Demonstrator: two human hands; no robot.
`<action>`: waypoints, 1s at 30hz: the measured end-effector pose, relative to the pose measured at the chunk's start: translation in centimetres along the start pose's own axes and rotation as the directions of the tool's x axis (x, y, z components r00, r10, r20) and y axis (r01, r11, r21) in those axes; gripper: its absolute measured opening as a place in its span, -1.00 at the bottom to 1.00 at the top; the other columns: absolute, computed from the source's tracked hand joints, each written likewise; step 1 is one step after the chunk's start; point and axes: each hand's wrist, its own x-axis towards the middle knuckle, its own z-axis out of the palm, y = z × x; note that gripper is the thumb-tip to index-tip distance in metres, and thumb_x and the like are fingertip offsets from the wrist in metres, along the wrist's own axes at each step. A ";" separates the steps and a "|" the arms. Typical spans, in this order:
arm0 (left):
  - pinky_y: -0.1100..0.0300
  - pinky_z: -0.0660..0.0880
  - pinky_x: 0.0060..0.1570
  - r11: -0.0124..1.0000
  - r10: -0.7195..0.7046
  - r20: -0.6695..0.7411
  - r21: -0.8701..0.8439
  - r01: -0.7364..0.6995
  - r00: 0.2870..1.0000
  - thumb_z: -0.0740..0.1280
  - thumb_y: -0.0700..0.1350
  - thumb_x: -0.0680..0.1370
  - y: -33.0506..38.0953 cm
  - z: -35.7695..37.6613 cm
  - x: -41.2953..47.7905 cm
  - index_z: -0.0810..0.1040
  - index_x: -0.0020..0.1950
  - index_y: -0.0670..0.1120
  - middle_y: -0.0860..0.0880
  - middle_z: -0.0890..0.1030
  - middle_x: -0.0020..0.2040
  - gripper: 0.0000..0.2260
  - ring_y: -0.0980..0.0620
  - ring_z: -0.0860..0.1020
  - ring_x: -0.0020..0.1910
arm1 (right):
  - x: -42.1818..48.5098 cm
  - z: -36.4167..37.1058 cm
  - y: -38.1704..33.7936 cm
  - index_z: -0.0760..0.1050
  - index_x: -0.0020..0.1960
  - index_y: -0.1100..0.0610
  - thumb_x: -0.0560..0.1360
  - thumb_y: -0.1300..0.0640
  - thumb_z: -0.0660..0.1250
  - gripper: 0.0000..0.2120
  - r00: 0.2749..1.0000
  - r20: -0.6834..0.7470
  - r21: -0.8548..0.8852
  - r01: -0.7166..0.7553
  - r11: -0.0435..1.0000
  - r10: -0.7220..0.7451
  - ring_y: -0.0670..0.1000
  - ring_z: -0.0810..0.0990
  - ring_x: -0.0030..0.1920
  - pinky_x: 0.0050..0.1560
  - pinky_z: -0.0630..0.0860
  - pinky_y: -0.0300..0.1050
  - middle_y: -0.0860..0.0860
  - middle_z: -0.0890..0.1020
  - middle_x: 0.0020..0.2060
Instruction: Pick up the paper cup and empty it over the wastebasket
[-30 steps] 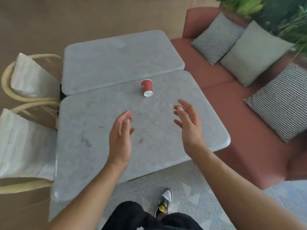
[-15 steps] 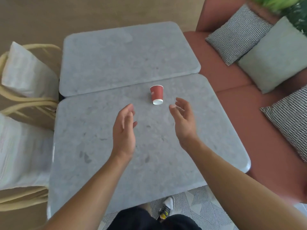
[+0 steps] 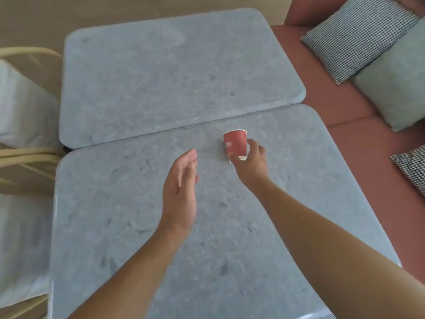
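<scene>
A small red paper cup (image 3: pixel 235 143) with a white rim is on the near grey stone table (image 3: pixel 110 226), close to the seam with the far table (image 3: pixel 161 77). My right hand (image 3: pixel 251 164) reaches from the right and grips the cup's lower part, thumb on its left side and fingers round its right side. My left hand (image 3: pixel 180 192) hovers over the near table to the left of the cup, fingers straight and together, palm facing right, holding nothing.
A red-brown sofa (image 3: pixel 345 116) runs along the right with checked cushions (image 3: pixel 354 35) and a pale green cushion (image 3: pixel 395 84). Cane chairs with white cushions (image 3: pixel 23 107) stand close against the tables' left side.
My right hand moved forward and closed round the red cup. My left hand moved forward a little and stays open. The view shifted closer over the tables.
</scene>
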 end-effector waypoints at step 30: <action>-0.02 0.55 0.37 0.998 0.058 0.142 -0.023 -0.055 0.988 0.18 0.19 0.64 0.3 -1.4 -3.2 0.51 0.34 0.18 0.13 0.57 0.42 -0.69 0.20 0.55 0.40 | -13.3 -3.0 -0.9 0.20 0.56 -0.15 0.53 0.10 0.47 -0.28 0.998 -0.041 0.456 0.063 0.888 -0.050 -0.05 0.68 -0.17 -0.06 0.72 0.04 0.03 0.62 0.02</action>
